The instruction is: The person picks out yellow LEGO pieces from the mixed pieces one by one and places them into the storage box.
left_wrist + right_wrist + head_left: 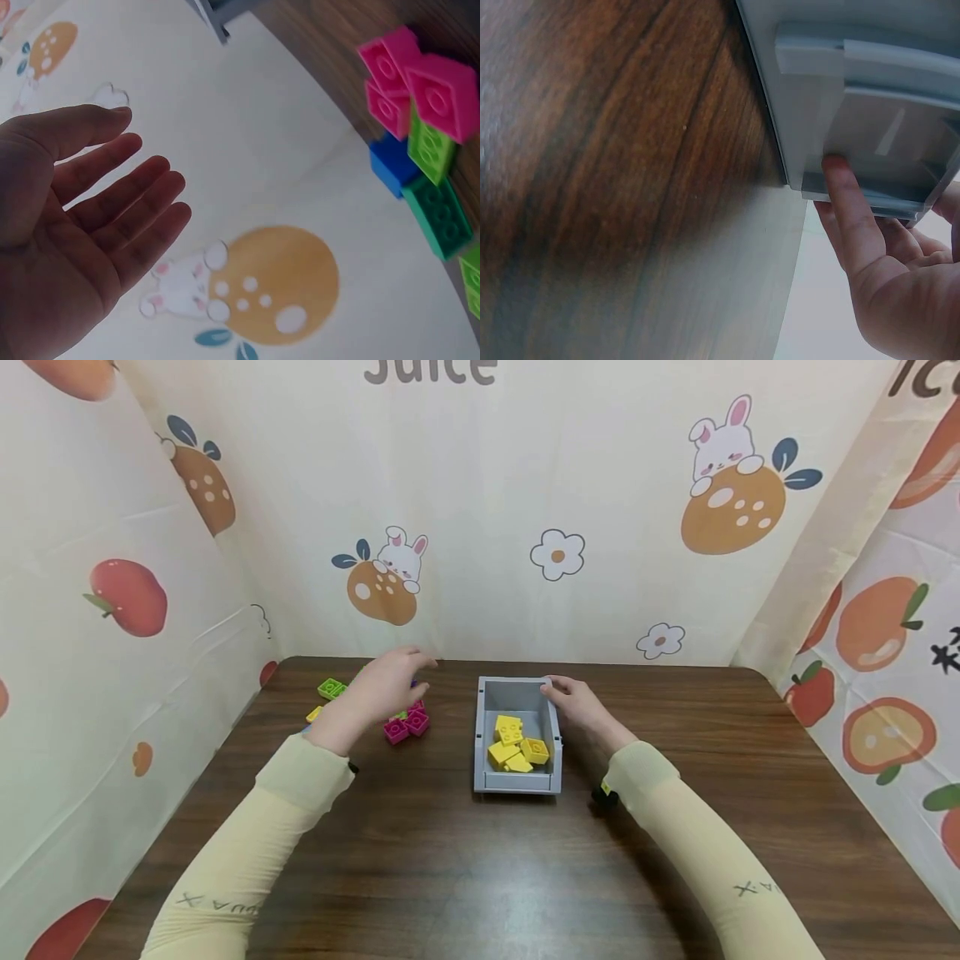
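A grey plastic bin (517,782) stands on the table with several yellow toy bricks (509,730) in it. My right hand (582,703) grips the bin's far right corner; in the right wrist view the thumb lies against its side wall. Above the loose bricks to the left of the bin, my left hand (381,687) hovers with nothing in it. Its fingers (146,202) are loosely bent and apart from the thumb. Pink bricks (407,725) lie below and beside this hand. A blue brick (393,162) and a teal green brick (438,214) show in the left wrist view.
Light green bricks (331,688) and a yellow brick (313,714) lie at the far left, partly hidden by my left arm. Printed curtains (480,602) hang behind and on both sides of the brown table (465,877).
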Available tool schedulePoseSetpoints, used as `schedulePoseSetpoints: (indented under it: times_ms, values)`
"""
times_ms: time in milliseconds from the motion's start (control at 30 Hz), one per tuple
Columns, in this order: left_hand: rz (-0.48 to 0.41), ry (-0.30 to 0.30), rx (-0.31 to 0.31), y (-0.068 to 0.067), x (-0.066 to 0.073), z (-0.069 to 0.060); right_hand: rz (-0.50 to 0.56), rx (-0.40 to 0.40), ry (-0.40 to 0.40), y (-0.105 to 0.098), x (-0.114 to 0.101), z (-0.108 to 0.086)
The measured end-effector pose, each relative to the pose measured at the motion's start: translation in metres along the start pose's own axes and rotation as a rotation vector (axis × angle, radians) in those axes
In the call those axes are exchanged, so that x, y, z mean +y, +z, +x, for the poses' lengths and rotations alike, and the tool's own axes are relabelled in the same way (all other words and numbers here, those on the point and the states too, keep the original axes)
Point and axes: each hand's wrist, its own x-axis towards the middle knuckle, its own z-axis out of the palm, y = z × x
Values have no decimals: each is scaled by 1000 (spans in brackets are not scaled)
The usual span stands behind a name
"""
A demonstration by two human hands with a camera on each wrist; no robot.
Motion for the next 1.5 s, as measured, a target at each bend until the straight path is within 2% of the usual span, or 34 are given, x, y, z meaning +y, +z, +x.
schedulePoseSetpoints:
  times_ms: [367, 600, 1067, 1300, 1500]
  values:
    - [-25, -114, 50, -9, -40, -19, -10, 6, -4, 0, 1, 2]
    - [-23, -158, 87, -11, -64, -25, -9, 11, -3, 0, 0, 1]
    - [-54, -277, 54, -7, -107, -36, -49, 21, -17, -1, 1, 0]
    - [-66, -323, 38, 1, -127, -43, -13, 10, 4, 0, 1, 1]
    - [-56, -353, 15, 11, -145, -47, -34, 15, -4, 0, 1, 0]
